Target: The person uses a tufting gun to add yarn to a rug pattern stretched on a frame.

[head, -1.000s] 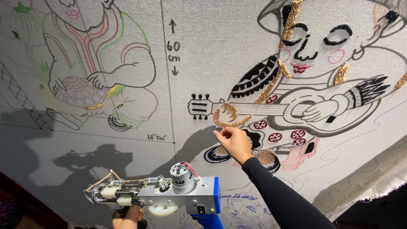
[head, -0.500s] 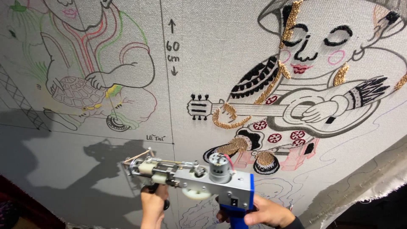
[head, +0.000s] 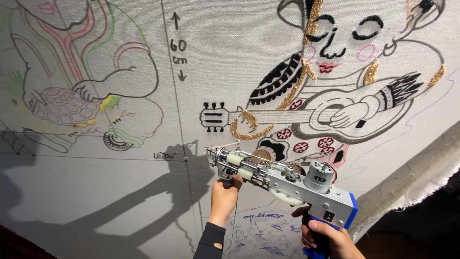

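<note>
I hold a tufting gun (head: 287,180), silver metal with a blue rear plate, in both hands. My left hand (head: 224,195) grips the front handle under the needle end. My right hand (head: 330,237) is wrapped around the blue rear grip. The gun's needle tip (head: 211,152) points left and up, close to the stretched grey tufting cloth (head: 230,57). It sits just below a partly tufted drawing of a figure playing a guitar (head: 335,96), filled with black, gold, red and pink yarn.
On the left of the cloth is an outlined figure with a turtle (head: 62,105), drawn in coloured marker. A vertical pen line with arrows and a handwritten measurement (head: 178,45) runs between the two drawings. The cloth's frayed white edge (head: 417,182) hangs at the right.
My right hand left the tufted guitar area and came down to the gun's rear grip. The gun moved right and up toward the cloth, and the camera came closer.
</note>
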